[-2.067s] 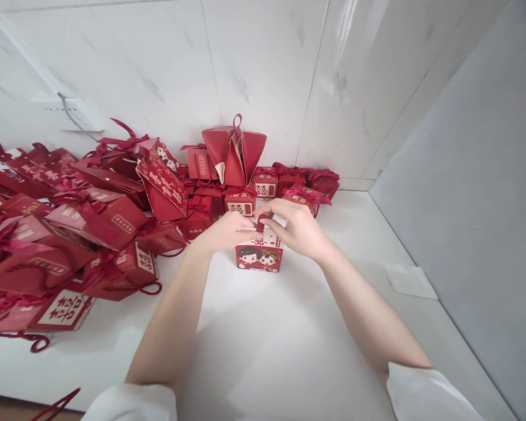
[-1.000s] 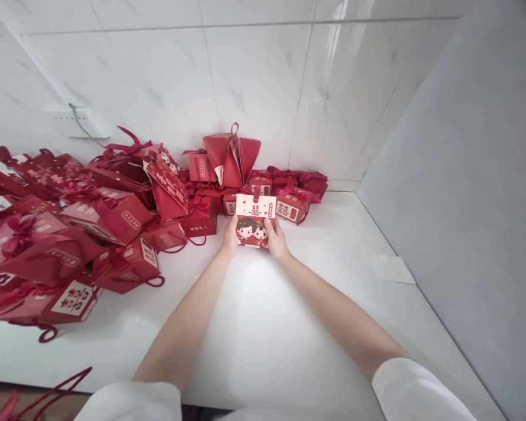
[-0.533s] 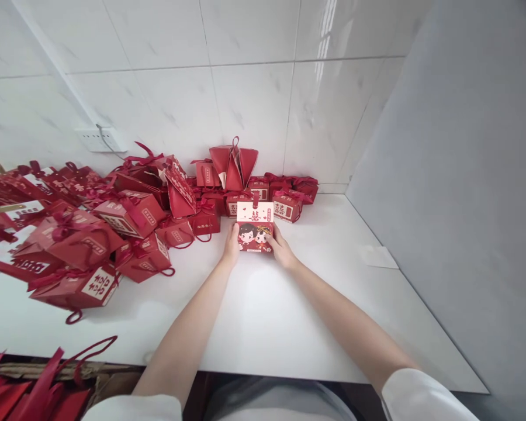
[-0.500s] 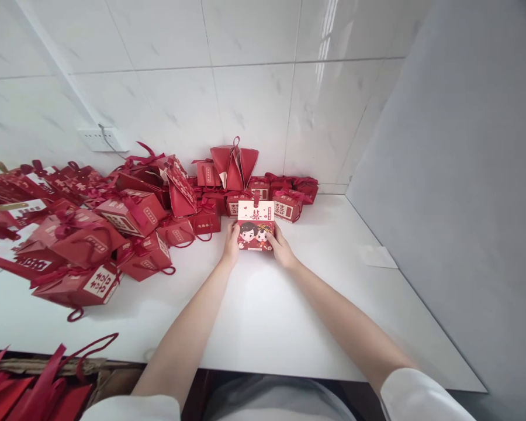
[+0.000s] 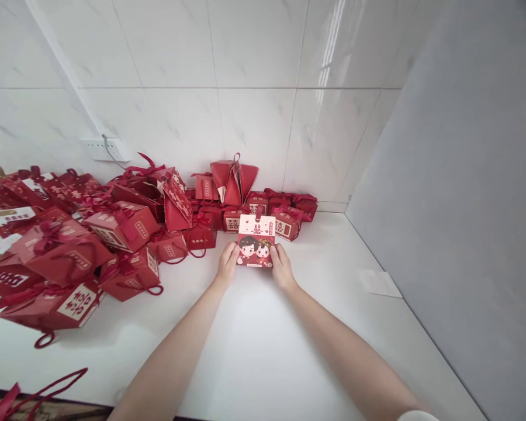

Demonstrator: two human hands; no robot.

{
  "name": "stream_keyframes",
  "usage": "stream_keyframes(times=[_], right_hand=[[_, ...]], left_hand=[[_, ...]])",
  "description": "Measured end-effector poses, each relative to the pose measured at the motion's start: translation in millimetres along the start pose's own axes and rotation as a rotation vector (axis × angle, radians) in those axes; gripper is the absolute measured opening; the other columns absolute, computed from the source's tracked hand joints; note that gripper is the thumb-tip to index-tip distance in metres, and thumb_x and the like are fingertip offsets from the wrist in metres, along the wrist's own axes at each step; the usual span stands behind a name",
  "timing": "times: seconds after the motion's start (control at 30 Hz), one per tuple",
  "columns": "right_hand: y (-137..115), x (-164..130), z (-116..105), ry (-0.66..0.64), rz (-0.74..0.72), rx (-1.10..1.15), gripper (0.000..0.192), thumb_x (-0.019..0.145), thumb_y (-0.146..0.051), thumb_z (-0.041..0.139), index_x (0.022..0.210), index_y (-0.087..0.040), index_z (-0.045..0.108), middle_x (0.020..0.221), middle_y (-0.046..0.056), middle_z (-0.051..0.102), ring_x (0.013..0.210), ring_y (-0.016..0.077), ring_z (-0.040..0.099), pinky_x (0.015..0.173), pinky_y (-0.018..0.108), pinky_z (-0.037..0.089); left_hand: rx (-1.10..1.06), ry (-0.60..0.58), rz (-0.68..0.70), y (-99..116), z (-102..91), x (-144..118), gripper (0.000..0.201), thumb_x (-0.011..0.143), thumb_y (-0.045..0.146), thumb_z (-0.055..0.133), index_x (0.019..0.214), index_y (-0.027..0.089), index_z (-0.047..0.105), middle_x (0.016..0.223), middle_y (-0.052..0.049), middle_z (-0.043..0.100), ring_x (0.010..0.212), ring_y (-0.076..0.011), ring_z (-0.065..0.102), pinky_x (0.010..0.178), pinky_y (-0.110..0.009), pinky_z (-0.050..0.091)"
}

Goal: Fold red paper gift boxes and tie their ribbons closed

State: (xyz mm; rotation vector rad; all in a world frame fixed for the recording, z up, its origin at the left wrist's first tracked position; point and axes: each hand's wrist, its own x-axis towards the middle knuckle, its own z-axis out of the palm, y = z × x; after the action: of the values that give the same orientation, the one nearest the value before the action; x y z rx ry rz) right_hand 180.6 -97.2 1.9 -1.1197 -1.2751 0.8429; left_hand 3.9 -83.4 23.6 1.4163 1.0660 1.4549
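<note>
A red and cream gift box (image 5: 257, 241) with two cartoon faces and a short strap on top is held upright at the middle of the white table. My left hand (image 5: 228, 261) grips its left side, thumb at the front edge. On the right side my right hand (image 5: 281, 264) grips it in the same way. The fingers behind the box are hidden. Just past it stand small red boxes with ribbons (image 5: 286, 224), partly covered by it. A fan-shaped red box (image 5: 234, 181) with a loop rests on top of that row.
A large heap of red ribboned boxes (image 5: 127, 227) spreads over the table's left. A pale slip (image 5: 380, 283) lies by the grey panel (image 5: 469, 193) on the right. Behind are the tiled wall (image 5: 254, 123) and a socket (image 5: 105, 149). A red cord (image 5: 56, 383) rises at bottom left.
The camera view has tilted upward, so the scene sits lower. Both hands still hold the cartoon gift box, and my left hand's grip has shifted slightly.
</note>
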Motion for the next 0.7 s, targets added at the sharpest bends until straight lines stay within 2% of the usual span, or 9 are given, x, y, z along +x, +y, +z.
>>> stream_keyframes(times=[0.1, 0.2, 0.33, 0.57, 0.7], right_hand=[[3, 5, 1, -0.025, -0.051, -0.006, 0.034, 0.095, -0.051, 0.04, 0.097, -0.022, 0.056, 0.1, 0.006, 0.06, 0.099, 0.0216, 0.055, 0.094, 0.035, 0.042], [5, 8, 1, -0.045, -0.075, -0.006, 0.034, 0.096, -0.048, 0.04, 0.105, -0.021, 0.058, 0.107, 0.007, 0.06, 0.105, 0.0219, 0.054, 0.098, 0.036, 0.04], [5, 7, -1, -0.062, -0.059, 0.01, 0.034, 0.097, -0.048, 0.039, 0.102, -0.02, 0.058, 0.105, 0.007, 0.061, 0.102, 0.0215, 0.055, 0.094, 0.035, 0.042], [-1, 7, -2, -0.068, 0.041, 0.052, 0.033, 0.097, -0.051, 0.039, 0.094, -0.022, 0.054, 0.097, 0.003, 0.064, 0.092, 0.019, 0.057, 0.086, 0.031, 0.044], [-5, 7, -2, -0.081, 0.094, 0.061, 0.033, 0.096, -0.053, 0.041, 0.093, -0.022, 0.054, 0.094, 0.002, 0.066, 0.089, 0.0185, 0.059, 0.083, 0.03, 0.045]], left_hand=[[-0.007, 0.027, 0.006, -2, -1.6, 11, 0.037, 0.081, 0.054, 0.062, 0.077, 0.018, 0.057, 0.077, 0.0, 0.058, 0.077, -0.0151, 0.053, 0.076, -0.024, 0.043], [-0.032, 0.026, -0.033, -5, -1.9, 16, 0.033, 0.081, 0.051, 0.062, 0.079, 0.018, 0.058, 0.079, 0.0, 0.061, 0.077, -0.0151, 0.056, 0.075, -0.024, 0.044], [-0.039, 0.032, -0.096, -9, -2.1, 14, 0.035, 0.083, 0.052, 0.059, 0.087, 0.017, 0.062, 0.086, -0.002, 0.067, 0.08, -0.0171, 0.062, 0.075, -0.026, 0.047], [0.023, 0.084, -0.129, -11, -1.3, 13, 0.045, 0.081, 0.059, 0.062, 0.093, 0.017, 0.067, 0.094, -0.005, 0.072, 0.087, -0.0196, 0.065, 0.079, -0.028, 0.049], [-0.001, 0.09, -0.194, -7, -0.1, 14, 0.059, 0.084, 0.066, 0.053, 0.105, 0.014, 0.068, 0.105, -0.01, 0.073, 0.096, -0.0236, 0.067, 0.086, -0.033, 0.051]])
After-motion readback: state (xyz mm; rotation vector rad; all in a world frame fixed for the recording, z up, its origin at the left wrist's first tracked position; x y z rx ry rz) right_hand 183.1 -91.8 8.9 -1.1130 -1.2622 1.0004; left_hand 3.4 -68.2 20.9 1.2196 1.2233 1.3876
